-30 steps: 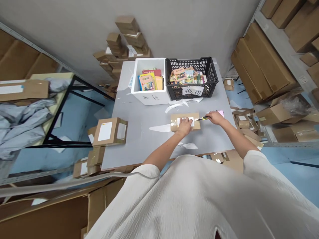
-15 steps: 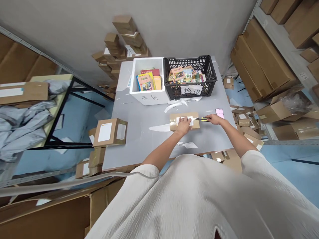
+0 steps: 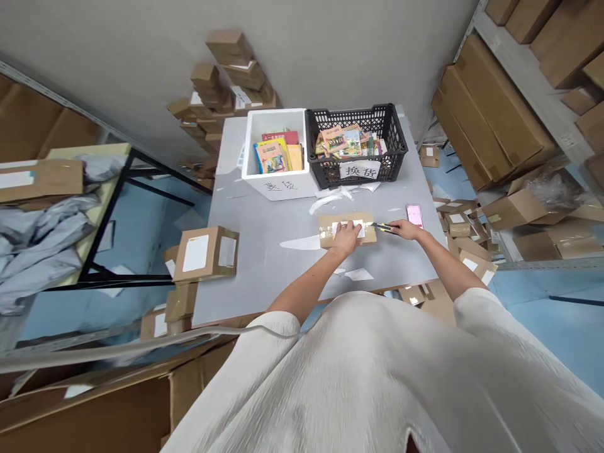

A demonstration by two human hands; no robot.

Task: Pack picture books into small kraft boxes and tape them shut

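A small brown cardboard box with a white label and shiny tape lies on the grey table in front of me. Across its top rests my left hand, open, with spread fingers pressing on the label. My right hand, to the right of the box, is closed around a yellow and black utility knife. The knife's blade points left and meets the box's right end; its exact depth is too small to tell. Just beyond my right hand lies a pink-screened phone.
Behind the box stand a white foam bin and a black plastic crate, both holding books. A larger carton sits at the table's left edge. Paper scraps lie about. Stacked boxes and a shelf flank the table.
The knife's handle end has dipped slightly towards me, tilting the knife more, while its tip stays at the box's right end. My left hand keeps its place. The whole view has shifted a little.
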